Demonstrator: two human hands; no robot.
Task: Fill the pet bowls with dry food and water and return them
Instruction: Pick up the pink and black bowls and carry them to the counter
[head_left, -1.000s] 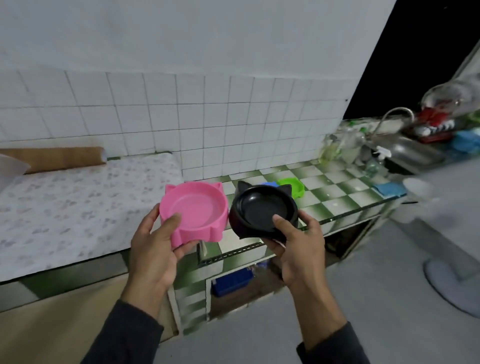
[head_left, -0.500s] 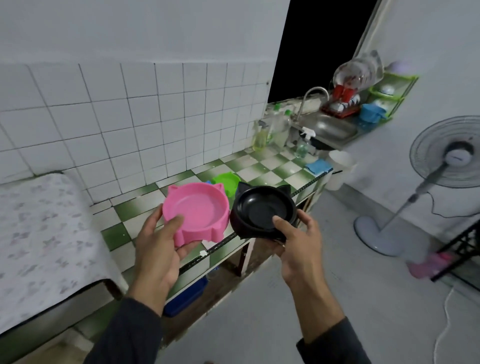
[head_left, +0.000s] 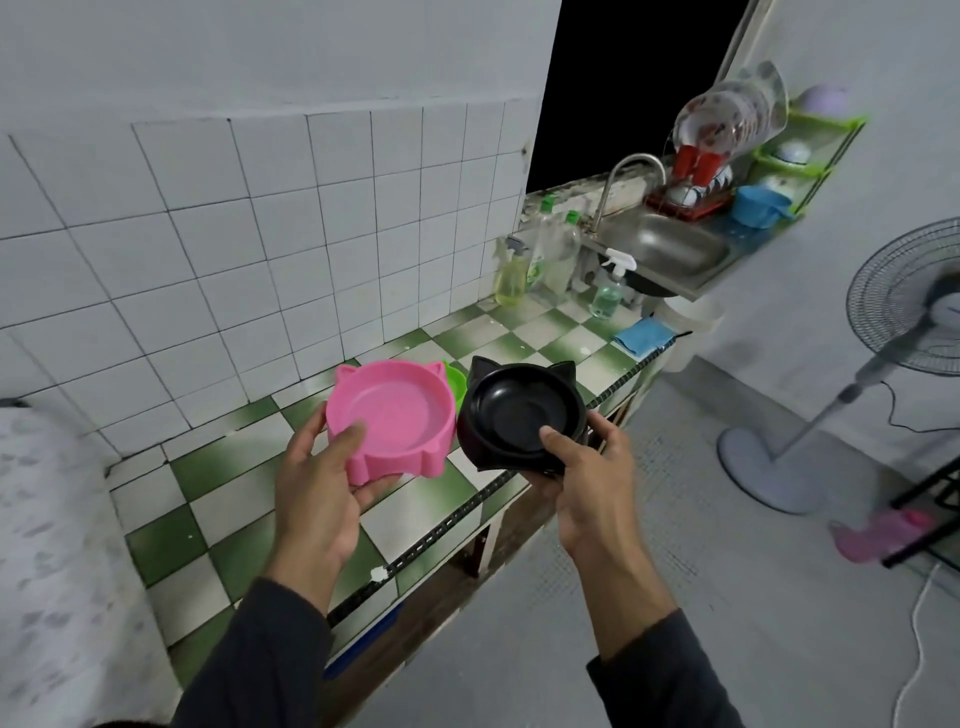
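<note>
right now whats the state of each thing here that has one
pink cat-eared plastic bowl: empty, held by left hand
black cat-eared bowl: empty, gripped by right hand
steel sink: no water running from its tap
standing fan: upright; blades unclear

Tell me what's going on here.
A person holds two empty cat-eared pet bowls above a green-and-white checkered counter. The left hand grips the pink bowl; the right hand grips the black bowl. Neither has food or water yet. The sink with its tap sits further along.
</note>
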